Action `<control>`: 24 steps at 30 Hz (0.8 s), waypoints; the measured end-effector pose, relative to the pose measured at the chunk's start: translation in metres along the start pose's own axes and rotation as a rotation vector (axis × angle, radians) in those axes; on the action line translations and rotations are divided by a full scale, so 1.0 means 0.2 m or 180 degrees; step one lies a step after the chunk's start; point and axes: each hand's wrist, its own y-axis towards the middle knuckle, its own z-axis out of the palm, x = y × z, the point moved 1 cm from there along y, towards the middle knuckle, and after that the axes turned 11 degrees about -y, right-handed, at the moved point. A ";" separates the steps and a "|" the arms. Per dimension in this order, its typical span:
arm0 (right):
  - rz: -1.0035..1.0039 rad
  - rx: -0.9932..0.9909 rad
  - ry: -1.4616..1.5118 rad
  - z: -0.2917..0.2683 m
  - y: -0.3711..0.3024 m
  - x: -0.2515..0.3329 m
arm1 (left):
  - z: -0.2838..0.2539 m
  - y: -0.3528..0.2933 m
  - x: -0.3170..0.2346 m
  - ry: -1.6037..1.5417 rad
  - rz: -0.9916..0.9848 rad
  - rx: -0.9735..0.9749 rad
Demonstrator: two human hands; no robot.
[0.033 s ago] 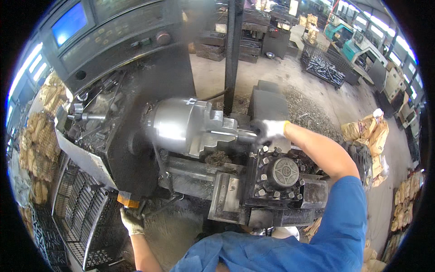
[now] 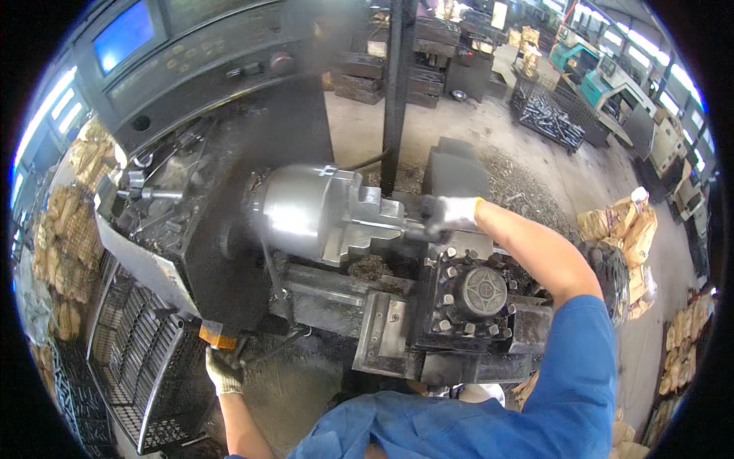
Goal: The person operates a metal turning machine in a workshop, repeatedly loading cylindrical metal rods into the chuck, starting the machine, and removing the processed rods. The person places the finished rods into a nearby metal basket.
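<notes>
On the lathe, a silver jaw chuck grips or surrounds a short metal shaft that sticks out to the right. My right hand, in a white glove with blackened fingertips, is closed around the shaft's outer end, slightly blurred. Below it sits the dark tool post with its ring of square-headed bolts. At lower left my left hand, also gloved, is closed at a black lever, just under an orange block. Its fingers are partly hidden.
A dark headstock cover stands left of the chuck, with loose tools on top. Beside my left arm is a black slatted rack. Metal chips lie behind the lathe. Brown sacks stand right, and a wire bin of metal parts farther back.
My right hand has moved a little left toward the chuck, and less bare shaft shows between the jaws and the glove. The left hand stays by the lever.
</notes>
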 end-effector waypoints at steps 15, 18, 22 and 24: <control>0.0513 -0.4762 -0.1751 0.24 -1.22 -0.01 | 0.23 -0.36 -0.12 0.3038 0.4130 0.0318; 0.1654 -0.5553 -0.0576 0.69 -1.76 -0.48 | 0.63 -0.56 -0.18 0.3125 0.5459 0.1139; 0.4386 -0.4668 0.0468 1.74 -2.03 -0.95 | 1.41 -0.83 -0.24 0.3488 0.6244 0.2193; 0.4352 -0.3822 0.0765 2.02 -1.98 -0.98 | 1.83 -0.79 -0.22 0.3716 0.6100 0.2444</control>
